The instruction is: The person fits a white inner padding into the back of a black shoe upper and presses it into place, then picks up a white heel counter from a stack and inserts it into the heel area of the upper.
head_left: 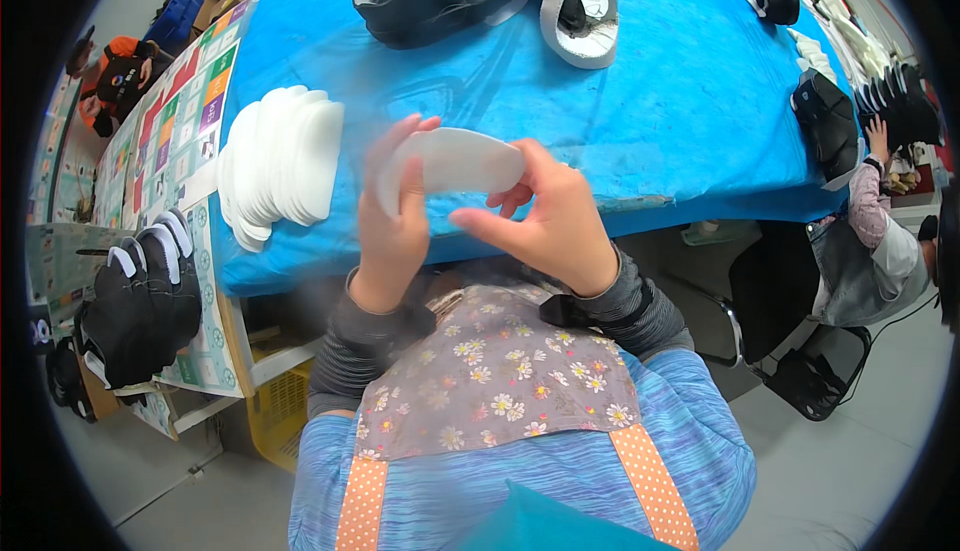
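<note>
In front of me, over the near edge of the blue-covered table (690, 101), I hold a white, flat, rounded piece (465, 161) shaped like a shoe insole. My left hand (392, 236) grips its left end, with the thumb on the near face and the fingers behind, slightly blurred. At the right end, my right hand (560, 216) has its fingers on the tip, while its thumb stands apart below. Left of my hands lies a fanned stack of similar white pieces (285, 156).
Black shoes (435, 1) stand at the table's far side, beside a shoe with a pale sole (582, 26). More black uppers (145, 301) sit on the left. A co-worker (870, 241) sits at the right, one hand by black shoe parts; another person (120, 76) is far left.
</note>
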`<state>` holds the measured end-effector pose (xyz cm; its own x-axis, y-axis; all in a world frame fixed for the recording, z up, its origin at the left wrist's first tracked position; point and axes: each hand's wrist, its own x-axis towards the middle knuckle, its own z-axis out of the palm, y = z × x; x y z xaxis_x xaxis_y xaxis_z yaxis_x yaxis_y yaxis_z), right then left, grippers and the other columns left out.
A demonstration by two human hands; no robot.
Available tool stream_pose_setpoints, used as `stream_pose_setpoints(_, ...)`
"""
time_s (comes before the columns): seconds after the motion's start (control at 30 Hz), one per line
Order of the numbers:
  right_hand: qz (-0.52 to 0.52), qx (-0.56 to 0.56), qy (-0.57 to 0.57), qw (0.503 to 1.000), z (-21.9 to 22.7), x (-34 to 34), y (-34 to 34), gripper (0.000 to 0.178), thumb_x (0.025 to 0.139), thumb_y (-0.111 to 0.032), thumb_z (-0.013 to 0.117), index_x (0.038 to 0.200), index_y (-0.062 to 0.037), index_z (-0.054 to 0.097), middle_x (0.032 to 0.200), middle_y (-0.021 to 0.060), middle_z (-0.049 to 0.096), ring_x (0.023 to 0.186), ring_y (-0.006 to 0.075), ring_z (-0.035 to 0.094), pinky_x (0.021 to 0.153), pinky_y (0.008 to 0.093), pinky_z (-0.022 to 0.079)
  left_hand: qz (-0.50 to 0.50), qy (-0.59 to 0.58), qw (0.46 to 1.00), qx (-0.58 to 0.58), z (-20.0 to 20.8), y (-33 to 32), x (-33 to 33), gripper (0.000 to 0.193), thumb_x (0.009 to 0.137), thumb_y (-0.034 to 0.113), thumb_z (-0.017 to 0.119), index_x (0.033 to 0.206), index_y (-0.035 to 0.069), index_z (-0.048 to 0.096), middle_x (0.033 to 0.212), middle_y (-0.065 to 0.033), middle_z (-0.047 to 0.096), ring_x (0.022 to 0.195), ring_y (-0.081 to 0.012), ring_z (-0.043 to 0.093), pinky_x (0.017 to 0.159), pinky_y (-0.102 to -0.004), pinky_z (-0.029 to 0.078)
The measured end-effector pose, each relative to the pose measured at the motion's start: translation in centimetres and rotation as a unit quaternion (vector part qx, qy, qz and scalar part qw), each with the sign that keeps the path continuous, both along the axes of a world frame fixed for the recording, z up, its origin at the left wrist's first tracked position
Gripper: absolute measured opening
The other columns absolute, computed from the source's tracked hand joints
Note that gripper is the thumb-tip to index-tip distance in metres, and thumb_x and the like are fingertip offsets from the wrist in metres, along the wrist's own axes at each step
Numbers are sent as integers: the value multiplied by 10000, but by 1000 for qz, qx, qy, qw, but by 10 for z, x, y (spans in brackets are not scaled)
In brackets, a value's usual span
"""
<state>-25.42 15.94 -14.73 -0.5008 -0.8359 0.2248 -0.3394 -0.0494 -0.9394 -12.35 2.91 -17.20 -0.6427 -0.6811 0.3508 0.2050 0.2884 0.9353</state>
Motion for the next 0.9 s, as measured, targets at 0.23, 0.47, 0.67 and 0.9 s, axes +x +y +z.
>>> stream_pose_setpoints(0.23,-56,100,148,982,8,9,-14,769,699,-672,811,925,30,591,696,160,658,627,320,691,564,405,530,78,-105,927,-352,4,9,-11,661,858,-15,624,1470,194,486,1402,-230,454,1106,-429,597,856,-444,550)
stream_pose_setpoints(0.47,-31,104,103,989,-6,-16,7,665,728,-508,851,1028,42,627,816,160,687,717,293,689,650,378,538,1,-129,926,-354,-1,13,-14,682,816,-86,611,1442,174,539,1440,-204,430,1015,-341,609,856,-380,538)
stream_pose_setpoints(0.67,-27,49,83,995,-35,-48,55,745,671,-297,886,1265,12,560,962,131,697,893,222,672,797,342,535,-265,-110,906,-310,22,10,-29,773,737,-41,742,1444,191,533,1485,-164,409,1026,-319,606,912,-395,539)
stream_pose_setpoints(0.9,-119,-66,69,988,-43,-74,101,831,692,-457,862,1293,0,514,1034,124,710,946,210,671,875,349,516,-4,-58,964,-258,27,-118,-102,822,853,356,803,1518,95,397,1550,-164,411,1356,-319,481,1071,-427,417)
